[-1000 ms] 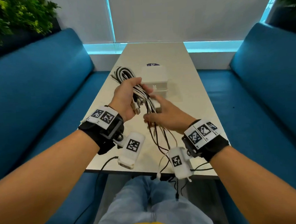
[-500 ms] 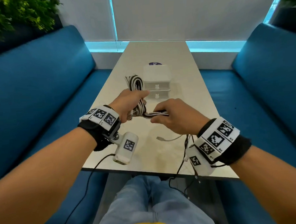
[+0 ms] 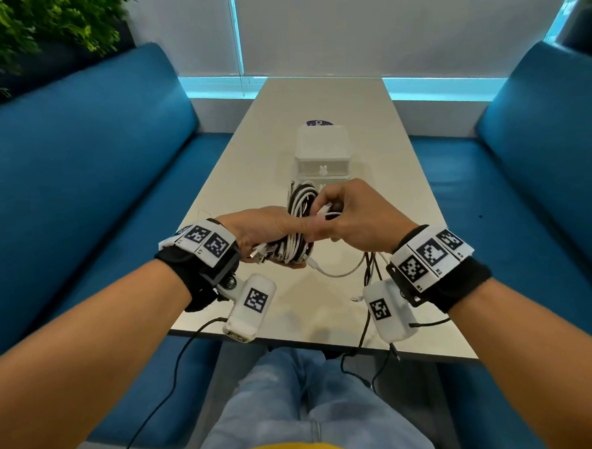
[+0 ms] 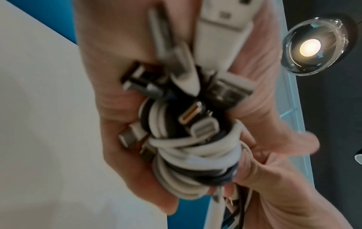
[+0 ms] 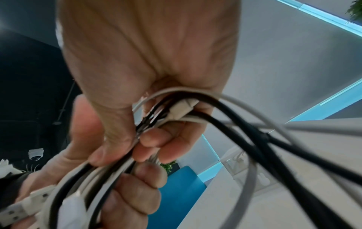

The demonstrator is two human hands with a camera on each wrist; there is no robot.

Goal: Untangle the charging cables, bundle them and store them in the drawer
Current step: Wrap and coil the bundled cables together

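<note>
Cables (image 3: 296,224), white and black, gathered into one coiled bundle held above the near half of the table (image 3: 401,170), between the two hands. Left hand (image 3: 264,233): fingers and thumb curled round the lower part of the bundle, gripping it; in the left wrist view several plugs (image 4: 197,117) project from the top of this fist, and white turns (image 4: 195,148) wrap crosswise round the bundle. Right hand (image 3: 359,217): fingers curled, pinching a group of loose strands at the bundle's upper right; the right wrist view shows these black and white strands (image 5: 176,114) passing through the closed fingers (image 5: 154,137) and fanning out toward the lens, blurred. The two hands touch at the bundle. Free tails (image 3: 338,273) hang from beneath the hands; one white tail curves across the table surface, and dark ones drop toward the near edge.

Drawer unit (image 3: 321,154), white, two-tiered, standing on the table just beyond the bundle, both drawers pushed in. A round dark sticker (image 3: 316,123) lies behind it. Blue benches (image 3: 89,173) flank the table on both sides; foliage (image 3: 20,36) at upper left. Each wrist bears a marker-patterned band and a white camera housing (image 3: 252,304).
</note>
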